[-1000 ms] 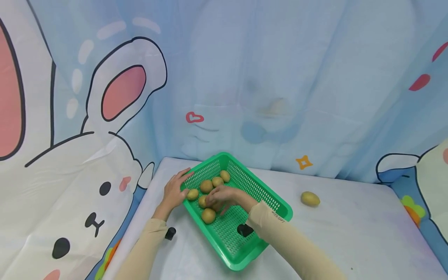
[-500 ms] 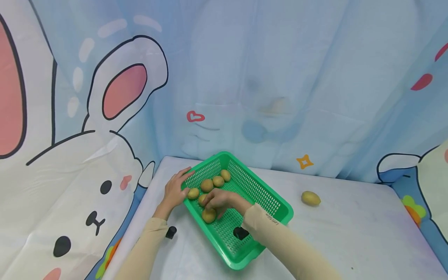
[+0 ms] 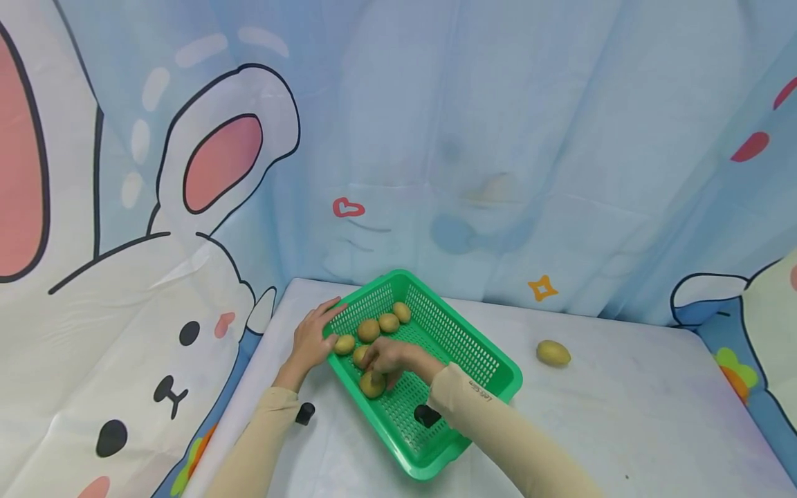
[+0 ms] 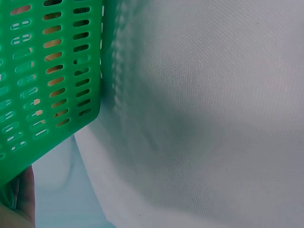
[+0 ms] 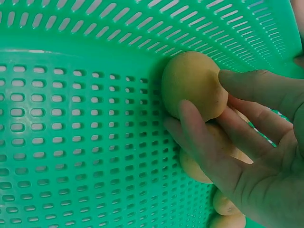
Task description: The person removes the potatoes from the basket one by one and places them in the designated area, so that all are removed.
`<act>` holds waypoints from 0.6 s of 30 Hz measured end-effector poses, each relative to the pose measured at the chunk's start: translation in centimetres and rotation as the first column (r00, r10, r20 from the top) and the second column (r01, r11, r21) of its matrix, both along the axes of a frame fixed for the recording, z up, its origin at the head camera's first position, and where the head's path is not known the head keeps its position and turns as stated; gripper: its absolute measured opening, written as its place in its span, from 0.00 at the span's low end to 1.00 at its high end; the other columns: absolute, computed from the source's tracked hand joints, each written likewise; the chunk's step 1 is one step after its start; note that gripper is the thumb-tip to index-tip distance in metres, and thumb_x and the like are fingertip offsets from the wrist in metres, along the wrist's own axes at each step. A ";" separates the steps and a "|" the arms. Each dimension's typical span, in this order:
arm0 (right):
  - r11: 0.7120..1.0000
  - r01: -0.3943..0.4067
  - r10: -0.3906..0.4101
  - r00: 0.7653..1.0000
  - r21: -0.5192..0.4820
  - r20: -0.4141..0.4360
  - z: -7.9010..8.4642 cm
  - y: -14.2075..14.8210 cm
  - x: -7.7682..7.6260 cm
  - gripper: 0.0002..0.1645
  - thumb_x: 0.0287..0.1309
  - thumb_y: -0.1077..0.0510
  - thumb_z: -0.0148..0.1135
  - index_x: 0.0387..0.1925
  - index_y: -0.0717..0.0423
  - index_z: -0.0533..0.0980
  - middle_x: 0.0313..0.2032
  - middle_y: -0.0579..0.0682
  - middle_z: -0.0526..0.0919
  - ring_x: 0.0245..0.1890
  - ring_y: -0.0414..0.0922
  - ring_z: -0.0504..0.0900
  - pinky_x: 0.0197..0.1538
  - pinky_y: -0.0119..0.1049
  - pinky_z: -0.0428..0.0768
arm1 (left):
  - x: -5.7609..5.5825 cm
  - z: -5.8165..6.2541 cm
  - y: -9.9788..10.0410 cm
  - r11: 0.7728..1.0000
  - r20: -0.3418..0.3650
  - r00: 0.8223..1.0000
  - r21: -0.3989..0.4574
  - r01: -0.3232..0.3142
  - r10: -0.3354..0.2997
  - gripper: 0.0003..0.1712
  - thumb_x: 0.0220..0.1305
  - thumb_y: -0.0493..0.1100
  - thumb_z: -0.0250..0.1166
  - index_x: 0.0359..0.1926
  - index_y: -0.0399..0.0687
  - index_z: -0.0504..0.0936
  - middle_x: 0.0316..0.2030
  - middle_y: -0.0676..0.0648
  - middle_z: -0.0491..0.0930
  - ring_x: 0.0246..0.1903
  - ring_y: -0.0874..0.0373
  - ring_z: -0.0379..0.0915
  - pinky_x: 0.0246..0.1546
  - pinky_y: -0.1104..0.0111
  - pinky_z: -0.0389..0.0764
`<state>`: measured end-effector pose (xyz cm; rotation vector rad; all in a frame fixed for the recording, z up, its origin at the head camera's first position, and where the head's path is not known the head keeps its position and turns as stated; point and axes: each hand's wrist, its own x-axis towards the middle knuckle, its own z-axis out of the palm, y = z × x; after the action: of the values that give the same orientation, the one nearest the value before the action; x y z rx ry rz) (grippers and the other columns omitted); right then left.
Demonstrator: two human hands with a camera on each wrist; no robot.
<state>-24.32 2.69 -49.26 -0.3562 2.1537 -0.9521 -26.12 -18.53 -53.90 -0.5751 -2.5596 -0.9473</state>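
Right hand (image 3: 389, 355): pinching potato (image 5: 192, 85) | second potato (image 5: 192, 168): partly hidden | left hand (image 3: 311, 340): gripping basket (image 3: 457, 340)

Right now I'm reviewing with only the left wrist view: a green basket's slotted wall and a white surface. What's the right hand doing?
Observer: The right hand is inside the green basket, its fingers on either side of a round tan item, as the right wrist view shows.
Operator: Is anything lying outside the basket that I can't see?
Observer: Yes. In the head view, a yellow oval item lies on the white table, to the right of the basket.
Operator: And how many pieces are in the basket?
Observer: At least six show in the head view, counting the one at the right hand's fingers; that hand may hide more.
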 end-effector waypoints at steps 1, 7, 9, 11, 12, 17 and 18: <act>1.000 -0.011 0.011 1.000 0.004 -0.003 -0.1 0.0 0.0 0.25 0.53 0.74 0.62 0.55 0.64 0.79 0.49 0.55 0.80 0.46 0.53 0.81 0.38 0.48 0.84 | 0.0 0.0 0.0 1.000 0.000 1.000 -0.001 0.001 -0.001 0.38 0.45 0.33 0.58 0.64 0.49 0.78 0.67 0.47 0.70 0.60 0.44 0.70 0.36 0.55 0.75; 0.999 -0.052 0.052 0.999 -0.002 -0.007 -0.4 0.2 0.3 0.27 0.52 0.77 0.59 0.55 0.64 0.79 0.52 0.58 0.81 0.49 0.54 0.81 0.38 0.48 0.84 | 0.1 0.0 0.0 1.000 0.006 1.000 -0.003 0.003 -0.003 0.39 0.45 0.33 0.57 0.64 0.49 0.78 0.67 0.48 0.70 0.60 0.44 0.71 0.36 0.54 0.75; 0.999 -0.048 0.048 0.999 -0.009 -0.005 -0.5 0.2 0.3 0.27 0.52 0.77 0.59 0.55 0.64 0.79 0.52 0.58 0.81 0.48 0.54 0.82 0.38 0.48 0.84 | 0.1 0.0 0.0 1.000 0.007 1.000 -0.004 0.002 -0.002 0.39 0.45 0.33 0.57 0.64 0.50 0.78 0.67 0.48 0.70 0.59 0.44 0.71 0.36 0.54 0.76; 0.999 -0.047 0.047 0.999 -0.010 0.001 -0.5 0.2 0.3 0.26 0.52 0.77 0.60 0.55 0.64 0.79 0.52 0.58 0.81 0.48 0.54 0.82 0.38 0.48 0.84 | 0.1 0.0 0.0 1.000 0.009 1.000 -0.005 0.001 -0.001 0.39 0.45 0.33 0.57 0.64 0.50 0.78 0.67 0.48 0.70 0.59 0.44 0.71 0.37 0.54 0.76; 0.999 -0.048 0.048 0.999 -0.009 0.002 -0.6 0.2 0.2 0.26 0.53 0.77 0.59 0.54 0.64 0.80 0.52 0.57 0.81 0.49 0.54 0.81 0.38 0.48 0.84 | 0.1 0.0 0.0 1.000 0.009 1.000 -0.003 0.002 -0.002 0.39 0.45 0.33 0.57 0.64 0.50 0.78 0.67 0.48 0.70 0.59 0.44 0.71 0.36 0.54 0.75; 0.999 -0.049 0.049 0.999 -0.010 0.001 -0.7 0.3 0.0 0.24 0.54 0.76 0.59 0.52 0.62 0.81 0.51 0.56 0.81 0.48 0.54 0.82 0.37 0.49 0.84 | 0.1 0.1 0.0 1.000 0.008 1.000 0.000 0.003 -0.003 0.39 0.46 0.33 0.57 0.64 0.50 0.78 0.67 0.47 0.70 0.59 0.43 0.71 0.36 0.54 0.75; 0.999 -0.049 0.049 0.999 -0.015 0.006 -0.8 0.4 0.0 0.23 0.54 0.76 0.60 0.52 0.62 0.81 0.51 0.56 0.81 0.47 0.54 0.82 0.37 0.49 0.84 | 0.1 0.1 0.0 1.000 0.008 1.000 0.000 0.003 -0.003 0.39 0.46 0.33 0.57 0.64 0.50 0.78 0.67 0.47 0.70 0.60 0.43 0.70 0.36 0.54 0.75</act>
<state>-24.34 3.05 -50.07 -0.4111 2.1237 -0.9406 -25.99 -18.49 -53.82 -0.5772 -2.5662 -0.9524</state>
